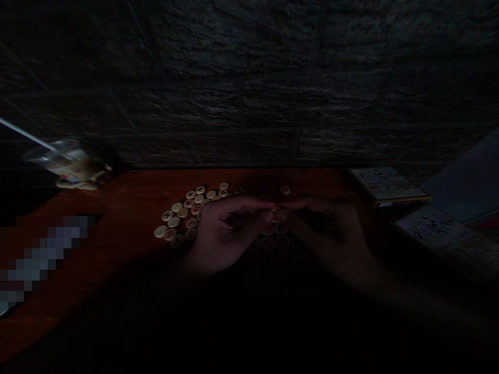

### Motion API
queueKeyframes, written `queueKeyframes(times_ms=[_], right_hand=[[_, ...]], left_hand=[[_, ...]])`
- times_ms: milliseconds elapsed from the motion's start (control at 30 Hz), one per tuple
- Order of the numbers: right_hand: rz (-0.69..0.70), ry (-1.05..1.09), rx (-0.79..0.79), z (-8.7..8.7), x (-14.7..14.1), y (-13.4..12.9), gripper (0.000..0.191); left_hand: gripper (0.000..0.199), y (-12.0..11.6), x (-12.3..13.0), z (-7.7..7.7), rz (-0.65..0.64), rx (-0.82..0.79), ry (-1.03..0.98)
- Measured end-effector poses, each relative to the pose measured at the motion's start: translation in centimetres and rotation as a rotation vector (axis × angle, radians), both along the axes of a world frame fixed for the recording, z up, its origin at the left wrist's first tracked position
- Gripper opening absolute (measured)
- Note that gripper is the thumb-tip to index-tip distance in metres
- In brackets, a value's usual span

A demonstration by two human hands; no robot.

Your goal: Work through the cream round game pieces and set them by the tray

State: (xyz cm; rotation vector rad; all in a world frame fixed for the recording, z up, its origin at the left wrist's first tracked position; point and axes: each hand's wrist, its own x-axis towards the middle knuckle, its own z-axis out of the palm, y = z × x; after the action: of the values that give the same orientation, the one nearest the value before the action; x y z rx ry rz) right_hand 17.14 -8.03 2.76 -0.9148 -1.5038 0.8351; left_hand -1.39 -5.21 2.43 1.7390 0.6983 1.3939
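In the dim light my left hand (230, 231) and my right hand (331, 234) meet fingertip to fingertip over the table. Between the thumbs and index fingers of both is a small round xiangqi piece (275, 209), partly hidden by the fingertips. Many pale round xiangqi pieces (180, 212) with red or black characters, some blank side up, lie spread beside and behind my left hand. More xiangqi pieces (268, 242) are just visible in the shadow under my hands. A lone piece (285, 190) lies beyond my fingers.
The reddish-brown wooden table (128, 202) runs up to a dark stone-patterned wall (241, 93). A clear plastic cup (74, 161) with a white straw stands at the left. Two flat boxes with writing, one farther (390, 184) and one nearer (444, 234), are at the right.
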Motion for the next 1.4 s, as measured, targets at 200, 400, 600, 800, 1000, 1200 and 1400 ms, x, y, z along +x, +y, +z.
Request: queueKeyframes(times_ms=[200, 400, 600, 800, 1000, 1200, 1400], right_hand=[[0.024, 0.005, -0.011, 0.27, 0.07, 0.03, 0.012], [0.031, -0.029, 0.003, 0.09, 0.12, -0.08, 0.015], [0.064, -0.043, 0.031, 0.17, 0.28, -0.16, 0.026], [0.05, -0.044, -0.004, 0.28, 0.26, -0.16, 0.017], [0.032, -0.044, -0.01, 0.34, 0.19, -0.03, 0.014], [0.047, -0.055, -0.018, 0.09, 0.26, -0.01, 0.015], [0.036, -0.101, -0.01, 0.42, 0.2, -0.24, 0.012]], left_hand=[[0.019, -0.34, 0.0, -0.23, 0.045, 0.016, 0.023], [0.019, -0.24, -0.02, -0.06, 0.028, 0.023, 0.007], [0.016, -0.12, 0.03, 0.43, 0.01, -0.053, -0.033], [0.017, -0.25, -0.05, 0.11, 0.003, 0.017, 0.025], [0.016, -0.49, -0.14, -0.11, 0.017, 0.063, 0.111], [0.016, -0.47, -0.35, 0.04, -0.015, 0.042, 0.116], [0.009, -0.34, -0.22, 0.06, 0.003, -0.01, 0.084]])
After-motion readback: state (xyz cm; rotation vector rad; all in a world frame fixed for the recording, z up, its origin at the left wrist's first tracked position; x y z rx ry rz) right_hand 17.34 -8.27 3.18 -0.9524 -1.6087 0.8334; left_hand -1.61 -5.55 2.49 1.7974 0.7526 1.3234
